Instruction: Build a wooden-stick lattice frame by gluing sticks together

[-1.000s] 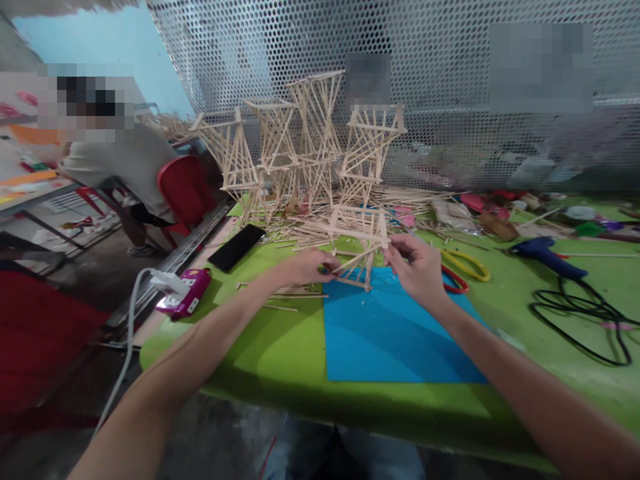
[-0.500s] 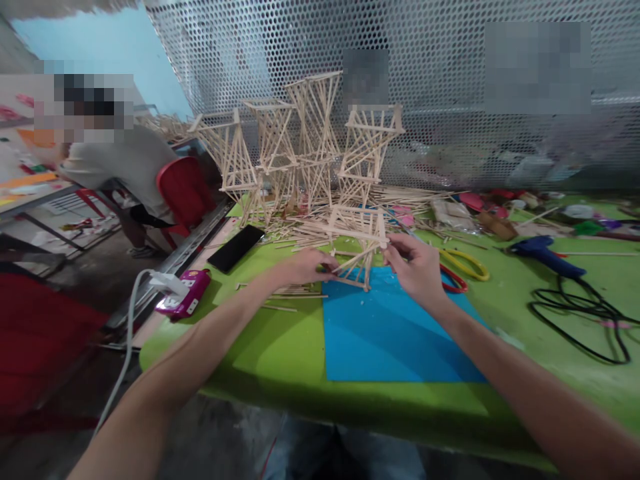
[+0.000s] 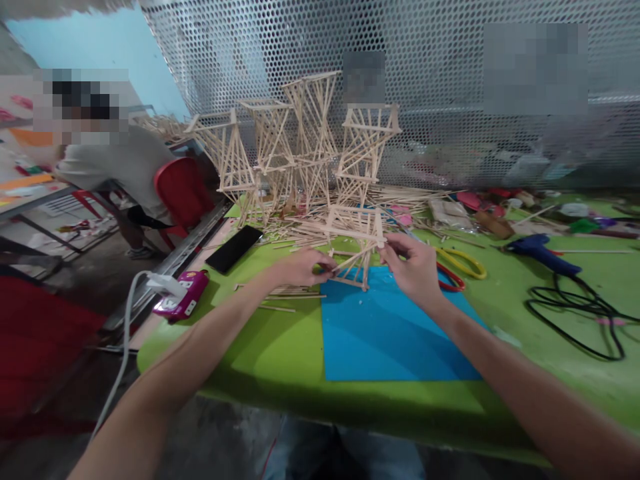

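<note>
A small frame of thin wooden sticks (image 3: 351,230), with a square top and slanting struts, stands at the far part of a blue sheet (image 3: 395,340). My left hand (image 3: 306,267) comes in from the left, its fingers pinched on a slanting stick low on the frame's near left side. The fingertips partly hide that stick's end. At the frame's upper right corner, my right hand (image 3: 413,263) grips with thumb and fingers closed. Loose sticks (image 3: 293,291) lie beside and below my left hand.
Several tall stick towers (image 3: 313,120) stand behind, amid scattered sticks. A black phone (image 3: 234,249) and magenta power strip (image 3: 183,297) lie left. Scissors with yellow and red handles (image 3: 467,262) and a blue glue gun (image 3: 543,253) lie right. A seated person (image 3: 117,167) is at far left.
The view has shifted very slightly. Both hands keep their hold on the stick frame, with no clear movement of it.
</note>
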The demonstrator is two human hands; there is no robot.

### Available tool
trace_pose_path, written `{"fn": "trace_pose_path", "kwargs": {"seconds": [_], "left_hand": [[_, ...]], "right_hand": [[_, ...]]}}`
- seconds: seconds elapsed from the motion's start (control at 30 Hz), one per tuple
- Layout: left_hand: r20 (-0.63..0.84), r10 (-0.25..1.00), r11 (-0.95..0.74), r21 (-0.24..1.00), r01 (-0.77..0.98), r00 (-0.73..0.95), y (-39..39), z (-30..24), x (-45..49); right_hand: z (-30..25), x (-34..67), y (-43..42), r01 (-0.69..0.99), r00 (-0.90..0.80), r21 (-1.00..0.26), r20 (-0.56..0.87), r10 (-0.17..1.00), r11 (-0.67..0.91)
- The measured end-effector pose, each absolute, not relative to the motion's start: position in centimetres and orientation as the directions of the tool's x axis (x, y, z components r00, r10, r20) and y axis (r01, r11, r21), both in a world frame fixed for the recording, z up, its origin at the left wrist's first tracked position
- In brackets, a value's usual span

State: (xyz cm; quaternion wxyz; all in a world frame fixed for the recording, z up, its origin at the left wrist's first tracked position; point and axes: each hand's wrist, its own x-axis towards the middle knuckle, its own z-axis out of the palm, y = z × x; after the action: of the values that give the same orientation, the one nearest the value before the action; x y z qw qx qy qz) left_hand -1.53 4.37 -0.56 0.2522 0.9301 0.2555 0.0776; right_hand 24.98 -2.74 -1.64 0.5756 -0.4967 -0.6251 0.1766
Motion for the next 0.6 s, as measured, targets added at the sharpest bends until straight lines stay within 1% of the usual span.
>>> {"fn": "trace_pose_path", "kwargs": {"seconds": [0.13, 0.37, 0.6], "left_hand": [[0.027, 0.511, -0.761, 0.48, 0.437, 0.859, 4.3, -0.6, -1.4], [0.016, 0.528, -0.781, 0.403, 0.478, 0.849, 4.8, -1.1, -1.3], [0.009, 0.54, -0.773, 0.402, 0.491, 0.842, 5.3, -1.8, -1.3]], "right_hand": [[-1.5, 25.0, -2.8, 0.447, 0.141, -0.776, 0.552, 0.822, 0.445], [-1.2, 24.8, -2.9, 0.437, 0.149, -0.782, 0.55, 0.822, 0.444], [-1.3, 24.6, -2.8, 0.4, 0.167, -0.806, 0.532, 0.83, 0.436]]}}
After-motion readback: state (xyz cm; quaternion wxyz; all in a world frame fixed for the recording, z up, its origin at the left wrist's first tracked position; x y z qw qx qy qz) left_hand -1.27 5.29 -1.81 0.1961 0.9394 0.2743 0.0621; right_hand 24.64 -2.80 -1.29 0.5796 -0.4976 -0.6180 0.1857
